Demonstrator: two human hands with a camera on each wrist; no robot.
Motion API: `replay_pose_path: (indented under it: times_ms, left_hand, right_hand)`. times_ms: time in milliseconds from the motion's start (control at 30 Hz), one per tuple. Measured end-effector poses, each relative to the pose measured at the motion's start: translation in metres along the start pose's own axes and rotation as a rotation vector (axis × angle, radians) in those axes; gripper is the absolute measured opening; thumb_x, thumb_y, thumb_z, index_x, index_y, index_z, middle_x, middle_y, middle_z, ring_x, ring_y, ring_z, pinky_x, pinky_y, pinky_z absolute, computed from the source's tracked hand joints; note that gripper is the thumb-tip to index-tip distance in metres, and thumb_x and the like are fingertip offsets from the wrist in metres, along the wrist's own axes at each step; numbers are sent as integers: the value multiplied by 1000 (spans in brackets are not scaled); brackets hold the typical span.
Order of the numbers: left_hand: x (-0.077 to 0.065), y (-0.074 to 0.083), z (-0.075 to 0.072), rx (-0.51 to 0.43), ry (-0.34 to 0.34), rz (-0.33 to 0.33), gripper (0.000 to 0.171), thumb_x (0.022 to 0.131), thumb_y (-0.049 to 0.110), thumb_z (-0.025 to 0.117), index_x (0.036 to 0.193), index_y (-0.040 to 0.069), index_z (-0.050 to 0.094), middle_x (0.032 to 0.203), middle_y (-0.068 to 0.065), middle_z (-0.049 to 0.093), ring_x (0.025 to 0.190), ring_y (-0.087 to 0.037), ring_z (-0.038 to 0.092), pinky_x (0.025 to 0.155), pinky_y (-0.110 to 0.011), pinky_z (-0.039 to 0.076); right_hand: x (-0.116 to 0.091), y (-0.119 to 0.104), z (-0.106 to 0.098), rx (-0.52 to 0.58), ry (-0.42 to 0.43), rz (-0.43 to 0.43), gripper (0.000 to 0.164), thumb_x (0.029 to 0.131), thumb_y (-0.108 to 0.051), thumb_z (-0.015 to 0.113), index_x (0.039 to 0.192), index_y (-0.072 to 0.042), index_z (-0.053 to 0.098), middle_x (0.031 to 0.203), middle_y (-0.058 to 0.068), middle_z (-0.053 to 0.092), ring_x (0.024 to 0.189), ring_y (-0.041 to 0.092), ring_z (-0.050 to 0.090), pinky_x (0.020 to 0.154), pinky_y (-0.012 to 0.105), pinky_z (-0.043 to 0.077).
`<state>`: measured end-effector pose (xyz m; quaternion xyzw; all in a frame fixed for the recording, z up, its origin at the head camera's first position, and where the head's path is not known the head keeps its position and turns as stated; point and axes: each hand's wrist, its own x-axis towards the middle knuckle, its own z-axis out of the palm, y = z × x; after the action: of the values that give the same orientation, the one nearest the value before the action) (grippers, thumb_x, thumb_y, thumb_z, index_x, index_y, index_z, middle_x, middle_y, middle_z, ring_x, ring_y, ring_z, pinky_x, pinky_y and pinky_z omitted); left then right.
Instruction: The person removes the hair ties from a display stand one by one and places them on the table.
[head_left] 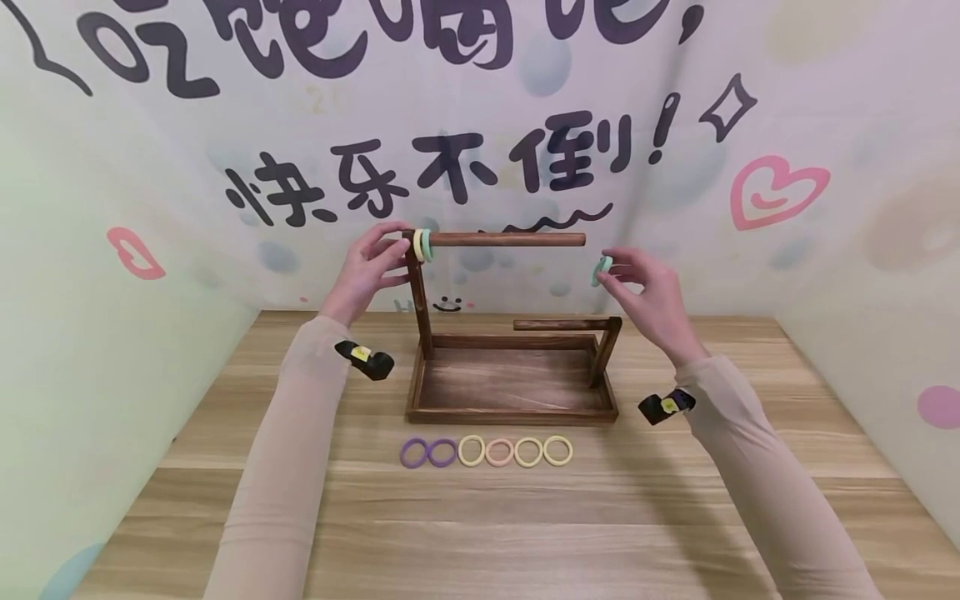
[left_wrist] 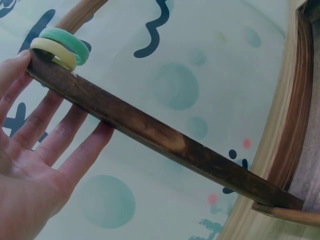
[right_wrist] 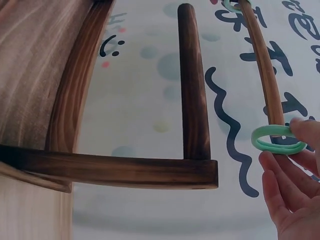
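Observation:
At the top of the tall left post of a dark wooden rack point(head_left: 513, 415), my left hand point(head_left: 372, 267) holds the corner, thumb in front and fingers behind. The left wrist view shows the thumb at the post's top end and the fingers lying along the edge of the post point(left_wrist: 150, 135). A yellow ring point(head_left: 418, 247) and a green ring point(head_left: 427, 245) hang on the upper bar point(head_left: 510, 239) beside that hand. My right hand point(head_left: 648, 292) pinches another mint-green ring point(right_wrist: 279, 146) between thumb and fingers, near the bar's free right end.
Several rings lie in a row before the rack: two purple point(head_left: 414, 453), one pink point(head_left: 499, 452) and yellow ones point(head_left: 558, 451). The lower bar point(head_left: 562, 325) points left from a short right post point(head_left: 606, 354). A printed cloth point(head_left: 480, 183) hangs behind the wooden table point(head_left: 480, 533).

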<state>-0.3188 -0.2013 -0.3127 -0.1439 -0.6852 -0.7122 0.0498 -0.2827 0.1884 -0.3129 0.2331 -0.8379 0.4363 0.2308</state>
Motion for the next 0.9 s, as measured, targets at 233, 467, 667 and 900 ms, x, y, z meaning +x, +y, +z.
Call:
replay_pose_path:
  times_ms: [233,467,667,900]
  left_hand:
    - [0,0,0,4,4,-6,25,96,21,62,121,18,60,111,-12,61,96,-25,65,85,-43,55]
    - [-1,0,1,10,7,-12,27,96,22,62,122,18,59,114,-14,60,99,-27,64,88,-46,53]
    - [-2,1,0,8,5,-19,26,96,22,62,122,18,59,114,-13,60,99,-27,64,87,-45,54]
    - [-2,2,0,10,7,-18,27,97,22,62,123,18,59,111,-11,61,98,-26,64,87,-45,53]
  right_hand:
    - [-14,6,-3,-16,-32,-56,31,90,-3,68,119,4,61,105,15,67,92,19,66,80,13,49]
    - [-33,15,-2,-40,-49,-128,32,86,-1,72,117,1,63,99,11,70,89,7,64,81,15,49]
    - [-50,16,1,-47,-67,-159,34,82,0,75,114,-1,65,99,5,70,88,13,66,81,16,50]
    - [-66,20,2,-19,-112,-153,36,81,0,76,115,-5,65,101,3,70,90,12,66,85,16,48]
